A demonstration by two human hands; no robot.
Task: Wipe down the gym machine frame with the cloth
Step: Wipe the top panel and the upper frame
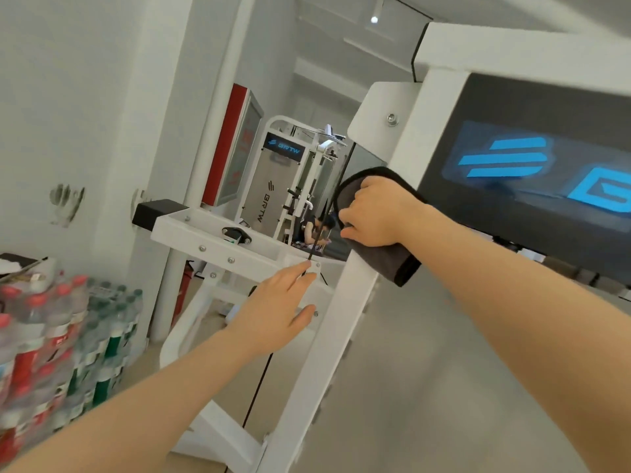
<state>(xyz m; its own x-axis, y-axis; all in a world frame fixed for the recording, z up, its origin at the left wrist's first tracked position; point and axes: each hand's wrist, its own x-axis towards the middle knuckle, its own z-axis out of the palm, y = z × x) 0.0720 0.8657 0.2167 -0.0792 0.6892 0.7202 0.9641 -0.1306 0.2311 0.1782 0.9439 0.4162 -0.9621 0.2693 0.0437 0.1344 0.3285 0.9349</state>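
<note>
Grey cloth lies draped over the white upright of the machine frame, with the right hand curled round it and pressing it there. Left hand reaches flat-fingered toward the crossbar, holding nothing, near a black cable.

There is one view only, from a wide-angle camera worn on the person's head. It faces forward and slightly down, tilted so that verticals lean to the right. It sits close to the white machine frame, at arm's reach, with both forearms entering from the bottom edge. Beyond, it takes in a wall at left and another machine well behind.
</note>
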